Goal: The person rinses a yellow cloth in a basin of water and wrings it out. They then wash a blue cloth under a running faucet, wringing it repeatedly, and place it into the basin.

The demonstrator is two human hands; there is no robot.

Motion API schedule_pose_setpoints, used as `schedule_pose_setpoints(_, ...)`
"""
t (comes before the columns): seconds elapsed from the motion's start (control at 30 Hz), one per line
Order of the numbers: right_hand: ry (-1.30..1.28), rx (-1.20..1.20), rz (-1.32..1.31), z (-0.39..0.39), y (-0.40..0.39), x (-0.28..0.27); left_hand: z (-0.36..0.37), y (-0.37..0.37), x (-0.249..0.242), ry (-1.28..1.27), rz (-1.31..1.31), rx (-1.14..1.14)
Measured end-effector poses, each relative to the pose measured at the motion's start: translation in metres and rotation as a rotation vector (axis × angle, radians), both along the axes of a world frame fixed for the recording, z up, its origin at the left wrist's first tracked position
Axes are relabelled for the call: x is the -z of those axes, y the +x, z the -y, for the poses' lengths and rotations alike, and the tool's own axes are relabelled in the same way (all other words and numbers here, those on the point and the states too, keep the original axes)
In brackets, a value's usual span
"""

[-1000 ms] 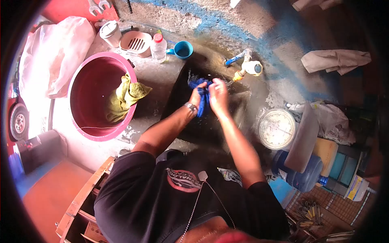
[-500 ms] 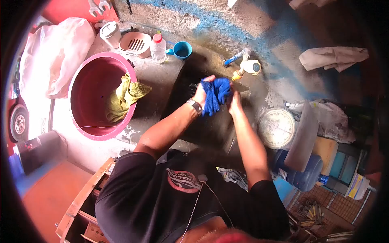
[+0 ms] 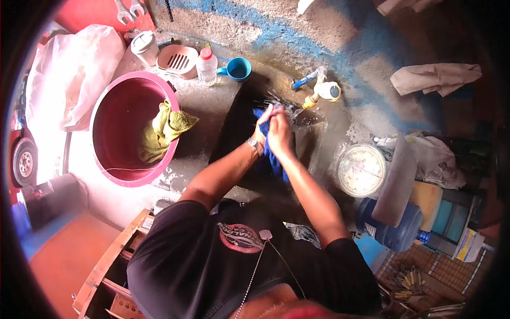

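Observation:
A wet-looking blue cloth (image 3: 274, 164) is squeezed between my two hands above the dark sink basin (image 3: 226, 146), its lower end hanging down between my forearms. My left hand (image 3: 262, 126) is closed on the cloth from the left, with a watch at the wrist. From the right, my right hand (image 3: 279, 133) presses against it, fingers partly blurred. Water splashes around my fingertips, just below the yellow-tipped faucet (image 3: 310, 101). Some of the cloth is hidden behind my palms.
To the left stands a pink basin (image 3: 169, 154) with a yellow-green cloth (image 3: 159, 133) over its rim. Along the back are a blue mug (image 3: 238, 69), a red-capped bottle (image 3: 207, 68), a soap dish (image 3: 177, 59) and a white cup (image 3: 144, 48). A round scale (image 3: 361, 169) sits to the right.
My hands have come together, squeezing the blue cloth from a loose bunch into a narrow, hanging shape. My right hand moved left, and water now splashes at the faucet.

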State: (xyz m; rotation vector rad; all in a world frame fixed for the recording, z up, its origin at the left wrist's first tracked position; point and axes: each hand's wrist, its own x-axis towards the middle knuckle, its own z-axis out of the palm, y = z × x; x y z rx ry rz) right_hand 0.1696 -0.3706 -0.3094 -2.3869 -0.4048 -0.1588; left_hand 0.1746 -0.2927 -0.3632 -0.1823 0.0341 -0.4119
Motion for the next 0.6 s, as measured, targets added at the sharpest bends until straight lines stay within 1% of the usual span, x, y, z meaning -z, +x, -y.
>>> schedule_pose_setpoints(0.03, -0.014, -0.132, 0.111, -0.004, -0.009, -0.018, -0.002, 0.006, 0.015, -0.402, 0.155, 0.035)
schedule_pose_setpoints(0.07, 0.087, -0.082, -0.026, 0.005, -0.001, -0.011, 0.003, 0.0, -0.019, -0.025, -0.197, -0.08)
schedule_pose_setpoints(0.1, 0.189, -0.037, -0.154, 0.014, 0.021, -0.004, 0.004, -0.005, -0.015, 0.147, -0.084, 0.018)
schedule_pose_setpoints(0.13, 0.118, 0.261, -0.322, 0.014, 0.036, -0.011, 0.007, -0.01, -0.046, 0.185, -0.07, 0.051)
schedule_pose_setpoints(0.17, 0.315, 0.256, -0.621, 0.032, 0.059, 0.0, 0.011, -0.019, -0.079, 0.219, -0.067, 0.089)
schedule_pose_setpoints(0.2, 0.277, 0.232, -0.57, 0.037, 0.054, 0.008, 0.011, -0.025, -0.082, 0.402, -0.01, 0.142)
schedule_pose_setpoints(0.23, 0.242, 0.202, -0.505, 0.037, 0.059, 0.014, 0.012, -0.018, -0.085, 0.391, -0.102, 0.042)
schedule_pose_setpoints(0.27, 0.209, 0.169, -0.329, 0.016, 0.039, 0.004, 0.006, -0.006, -0.059, 0.132, 0.044, 0.041)
schedule_pose_setpoints(0.3, 0.17, 0.135, -0.164, -0.002, 0.013, -0.007, 0.002, 0.008, -0.023, -0.131, 0.181, 0.039)
schedule_pose_setpoints(0.33, 0.162, 0.133, -0.175, 0.001, 0.014, -0.004, 0.0, 0.021, -0.005, -0.135, 0.098, 0.065)
schedule_pose_setpoints(0.37, 0.173, 0.167, -0.153, 0.003, 0.025, 0.002, 0.006, 0.02, -0.001, -0.35, 0.03, 0.106)
schedule_pose_setpoints(0.4, 0.19, 0.201, -0.126, 0.004, 0.039, 0.008, 0.004, 0.013, -0.029, -0.039, 0.011, 0.083)
schedule_pose_setpoints(0.43, 0.345, 0.255, -0.316, 0.008, 0.043, -0.01, 0.006, -0.001, -0.061, 0.269, -0.015, 0.06)
schedule_pose_setpoints(0.47, 0.496, 0.336, -0.492, 0.011, 0.045, -0.029, 0.014, -0.009, -0.066, 0.303, 0.001, 0.061)
schedule_pose_setpoints(0.5, 0.513, 0.343, -0.557, 0.01, 0.05, -0.029, 0.009, -0.022, -0.092, 0.352, 0.014, 0.127)
schedule_pose_setpoints(0.53, 0.528, 0.351, -0.621, 0.009, 0.054, -0.03, 0.01, -0.019, -0.081, 0.414, -0.076, 0.057)
schedule_pose_setpoints(0.57, 0.344, 0.111, -0.387, 0.017, 0.051, 0.003, 0.016, -0.014, -0.053, 0.473, -0.164, -0.014)
schedule_pose_setpoints(0.6, 0.24, 0.081, -0.353, 0.003, 0.031, -0.015, 0.016, 0.004, -0.018, 0.052, 0.092, -0.106)
